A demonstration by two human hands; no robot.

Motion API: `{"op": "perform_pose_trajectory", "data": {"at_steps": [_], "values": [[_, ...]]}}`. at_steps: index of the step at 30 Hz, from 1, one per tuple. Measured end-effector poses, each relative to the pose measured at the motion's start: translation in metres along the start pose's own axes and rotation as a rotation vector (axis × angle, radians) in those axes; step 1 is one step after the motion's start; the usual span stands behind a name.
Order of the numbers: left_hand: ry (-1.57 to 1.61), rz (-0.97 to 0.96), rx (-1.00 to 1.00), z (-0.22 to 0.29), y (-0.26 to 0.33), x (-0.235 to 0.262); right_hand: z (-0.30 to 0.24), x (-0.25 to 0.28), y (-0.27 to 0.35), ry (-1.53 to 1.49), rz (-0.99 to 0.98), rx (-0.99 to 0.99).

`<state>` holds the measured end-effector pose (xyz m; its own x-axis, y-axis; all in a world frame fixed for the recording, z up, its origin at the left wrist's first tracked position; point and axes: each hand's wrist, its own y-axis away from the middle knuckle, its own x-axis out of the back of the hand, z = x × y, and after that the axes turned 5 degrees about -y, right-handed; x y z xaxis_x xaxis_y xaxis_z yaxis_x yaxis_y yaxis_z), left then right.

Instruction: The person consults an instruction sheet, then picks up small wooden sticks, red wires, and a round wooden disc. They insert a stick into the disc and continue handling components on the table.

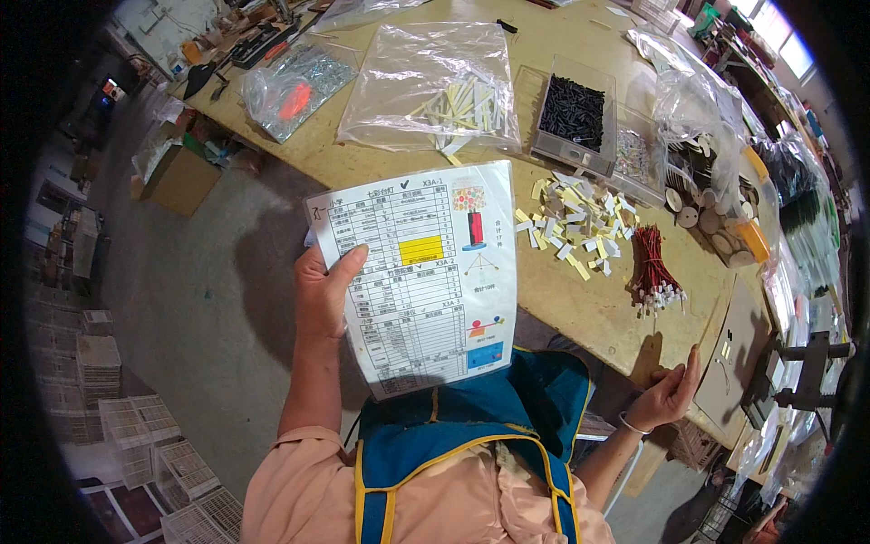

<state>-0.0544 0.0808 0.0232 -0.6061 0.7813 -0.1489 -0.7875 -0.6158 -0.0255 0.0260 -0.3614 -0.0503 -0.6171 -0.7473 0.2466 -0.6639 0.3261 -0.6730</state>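
My left hand (322, 295) grips a laminated instruction sheet (417, 363) by its left edge, thumb on top. Printed tables, a yellow highlighted block and small coloured pictures cover the sheet, which is held up in front of my blue apron (471, 417). To the right, my right hand (666, 394) is raised by the table's edge with nothing in it, its fingers stretched out. Nearest to that hand are a bundle of red wires with white connectors (654, 263) and a flat brown board (725, 363). A scattered heap of yellow and white pieces (580, 222) lies further back.
On the wooden table (580, 317) stand a drawer of small black parts (573, 113) and a box of tiny pieces (639, 154). Plastic bags (426, 82) lie behind. Round wooden discs (716, 222) and a dark metal fixture (807, 376) are at right. Crates (186, 471) stand on the floor.
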Motion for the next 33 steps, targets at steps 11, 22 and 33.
{"op": "perform_pose_trajectory", "data": {"at_steps": [11,22,33], "values": [[-0.094,0.054,0.036,0.001,0.003,-0.001,0.005,0.0,-0.002,0.102,-0.007,0.031],[-0.125,0.128,0.064,-0.055,-0.028,0.052,-0.016,0.064,-0.03,-0.219,0.261,-0.191],[-0.283,0.043,0.09,-0.031,-0.006,0.013,0.088,0.156,-0.135,0.093,-0.091,-0.296]]}}
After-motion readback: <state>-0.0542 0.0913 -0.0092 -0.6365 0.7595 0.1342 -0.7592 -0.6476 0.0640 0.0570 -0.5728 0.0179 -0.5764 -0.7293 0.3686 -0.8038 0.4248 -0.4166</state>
